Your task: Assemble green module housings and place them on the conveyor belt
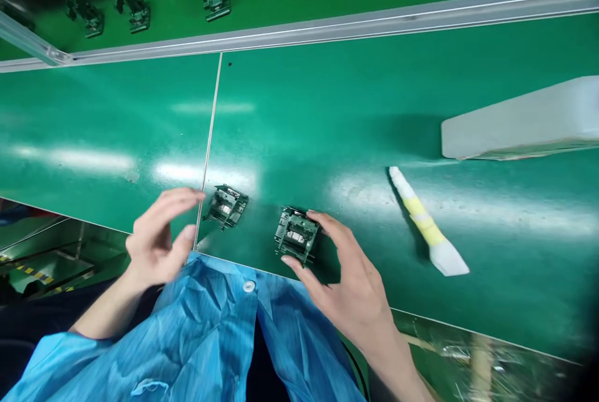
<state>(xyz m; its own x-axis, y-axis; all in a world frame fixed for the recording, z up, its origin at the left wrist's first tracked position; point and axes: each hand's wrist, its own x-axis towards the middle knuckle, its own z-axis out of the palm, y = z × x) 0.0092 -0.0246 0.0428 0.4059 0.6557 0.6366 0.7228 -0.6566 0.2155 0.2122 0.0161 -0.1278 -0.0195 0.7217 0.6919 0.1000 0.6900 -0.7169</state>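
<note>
Green part (pixel 296 236), boxy, bumpy, shiny inside, lower middle of frame, held in right hand (pixel 354 280); left hand (pixel 156 240) wide.

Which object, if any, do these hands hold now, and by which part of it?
The right hand holds the right green unit by its near and far edges. The left hand holds nothing.
</note>
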